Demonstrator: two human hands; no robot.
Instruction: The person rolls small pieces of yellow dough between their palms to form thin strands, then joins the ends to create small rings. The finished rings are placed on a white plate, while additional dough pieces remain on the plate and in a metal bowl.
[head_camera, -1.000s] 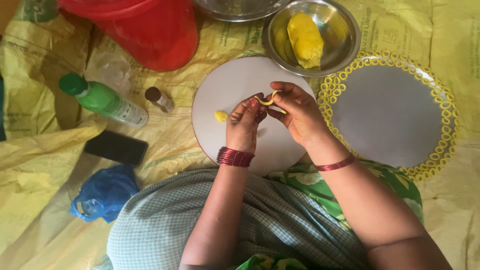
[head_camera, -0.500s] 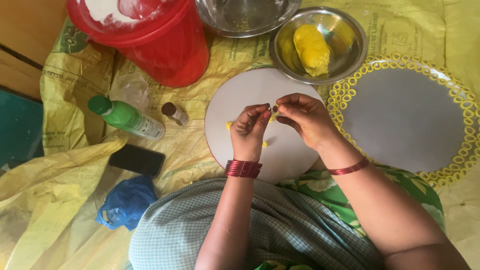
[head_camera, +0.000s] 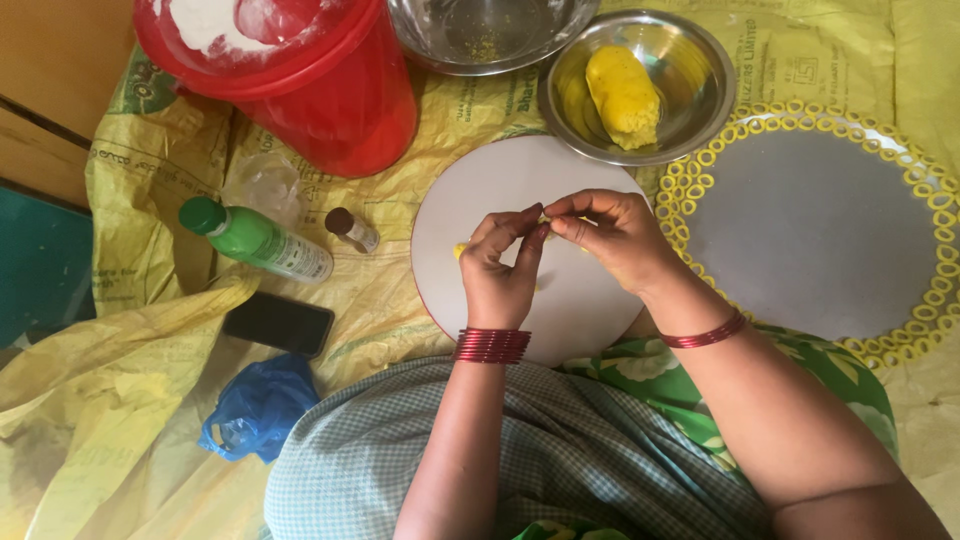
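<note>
Over the middle of the round white board, a small bit of yellow dough sits pinched between the fingertips of both hands, mostly hidden by them. The left hand comes up from below with its grip closed on the dough, thumb and forefinger meeting at the top; the right hand reaches in from the right, its grip likewise pressed together on the same piece. Both wrists carry red bangles. Another speck of yellow dough lies on the board just left of the left hand. Beyond the board stands a steel bowl holding a large yellow dough lump, and beside it a second, larger steel bowl. To the right lies a round grey plate with a rim of yellow rings. To the left are a red bucket, a green bottle, a small brown-capped bottle, a black phone and a blue plastic bag, all on yellow sacking spread over the floor.
</note>
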